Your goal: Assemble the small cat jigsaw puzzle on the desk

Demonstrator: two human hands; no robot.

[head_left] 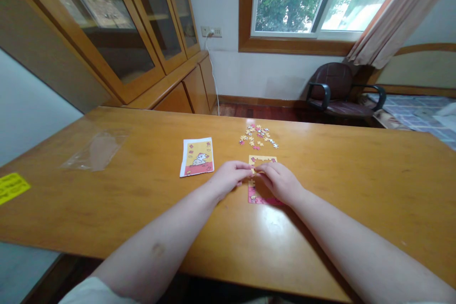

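Note:
A small jigsaw frame (261, 159) with a yellow top edge and pink bottom lies on the wooden table (356, 185). My left hand (230, 176) and my right hand (280, 181) meet over its left side, fingertips pinched together on a small puzzle piece (253, 169). The right hand covers much of the frame. Several loose puzzle pieces (258, 136) lie scattered just beyond it. A reference picture card (197, 156) showing a white animal on yellow and red lies to the left of my left hand.
A clear plastic bag (96, 149) lies at the table's left, and a yellow sticker (10, 186) sits at the left edge. A glass-door cabinet (135, 33) stands at the far left. A dark armchair (338, 92) is under the window.

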